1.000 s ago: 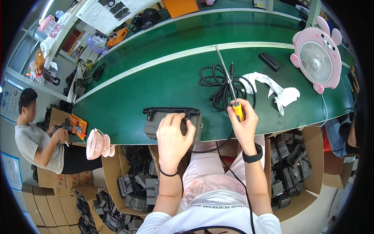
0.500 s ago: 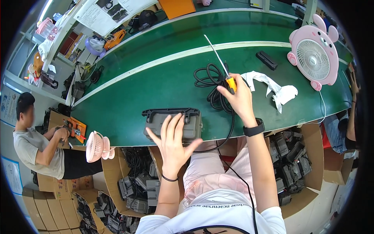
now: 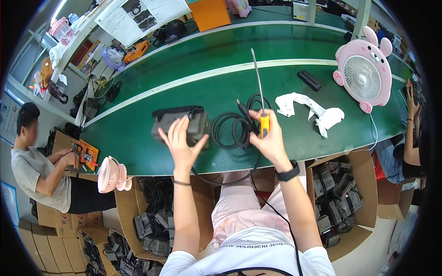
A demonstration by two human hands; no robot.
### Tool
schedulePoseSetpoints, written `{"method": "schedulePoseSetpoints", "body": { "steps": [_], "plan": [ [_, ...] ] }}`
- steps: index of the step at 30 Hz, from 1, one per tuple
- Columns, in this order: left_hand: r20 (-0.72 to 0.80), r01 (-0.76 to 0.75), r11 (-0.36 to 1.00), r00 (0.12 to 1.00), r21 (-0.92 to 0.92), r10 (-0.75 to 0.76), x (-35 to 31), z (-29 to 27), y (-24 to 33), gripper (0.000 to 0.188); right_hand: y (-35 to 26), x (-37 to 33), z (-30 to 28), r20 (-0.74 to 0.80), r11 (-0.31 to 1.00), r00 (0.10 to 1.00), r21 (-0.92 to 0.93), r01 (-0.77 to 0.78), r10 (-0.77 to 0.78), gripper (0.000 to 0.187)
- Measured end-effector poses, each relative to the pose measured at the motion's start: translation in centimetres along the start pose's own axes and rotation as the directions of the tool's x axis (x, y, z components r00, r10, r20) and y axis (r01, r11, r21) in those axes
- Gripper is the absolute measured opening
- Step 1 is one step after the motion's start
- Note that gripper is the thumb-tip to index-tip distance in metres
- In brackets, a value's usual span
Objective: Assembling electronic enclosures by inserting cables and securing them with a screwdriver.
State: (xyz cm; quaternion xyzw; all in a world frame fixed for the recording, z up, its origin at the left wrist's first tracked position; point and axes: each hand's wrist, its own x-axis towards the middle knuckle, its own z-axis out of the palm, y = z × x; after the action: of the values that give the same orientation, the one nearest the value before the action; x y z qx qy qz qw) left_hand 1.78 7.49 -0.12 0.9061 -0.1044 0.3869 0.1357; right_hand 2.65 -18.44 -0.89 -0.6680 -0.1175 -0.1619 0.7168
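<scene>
My left hand rests its spread fingers on a dark grey lidded box, thumb apart at the box's right side. The box lies on the green bench, a black rim along its far edge. A screwdriver with a yellow and black handle is in my right hand, its long metal shaft pointing away from me. Beside and partly under that hand lies a coiled black cable with a plug end sticking up. Whether my right fingers also grip the cable, I cannot tell. One strand loops over the bench's near edge.
Farther right are a white cloth, a black oblong case and a pink rabbit-shaped fan. Cartons of grey boxes stand below the bench. A small pink fan is at the near left edge. People work at both sides.
The grey box has slid left and away under my left hand. My right hand has come nearer with the screwdriver, and the cable coil has shifted nearer and left.
</scene>
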Motion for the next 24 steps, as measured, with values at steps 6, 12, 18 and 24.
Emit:
{"method": "schedulePoseSetpoints", "body": {
  "steps": [6,12,18,24],
  "plan": [
    [0.026,0.035,0.990,0.999,-0.139,-0.031,1.9,-0.9,0.8,0.046,-3.2,-3.9,1.0,0.025,0.986,0.999,-0.161,-0.043,0.048,0.042],
    [0.092,0.144,0.879,0.989,-0.455,-0.115,1.1,-2.8,8.9,0.017,-4.3,-4.2,0.6,0.034,0.979,0.999,-0.202,-0.017,0.024,0.038],
    [0.192,0.156,0.862,0.979,-0.482,-0.070,0.4,-1.7,11.1,0.014,-5.2,-5.4,-0.5,0.090,0.988,0.988,-0.105,-0.112,0.122,0.030],
    [0.115,0.031,0.876,0.993,-0.481,0.027,-0.3,-2.9,13.5,0.023,-6.7,-6.1,-1.0,0.145,0.903,0.949,0.295,-0.311,0.280,0.036]
  ]
}}
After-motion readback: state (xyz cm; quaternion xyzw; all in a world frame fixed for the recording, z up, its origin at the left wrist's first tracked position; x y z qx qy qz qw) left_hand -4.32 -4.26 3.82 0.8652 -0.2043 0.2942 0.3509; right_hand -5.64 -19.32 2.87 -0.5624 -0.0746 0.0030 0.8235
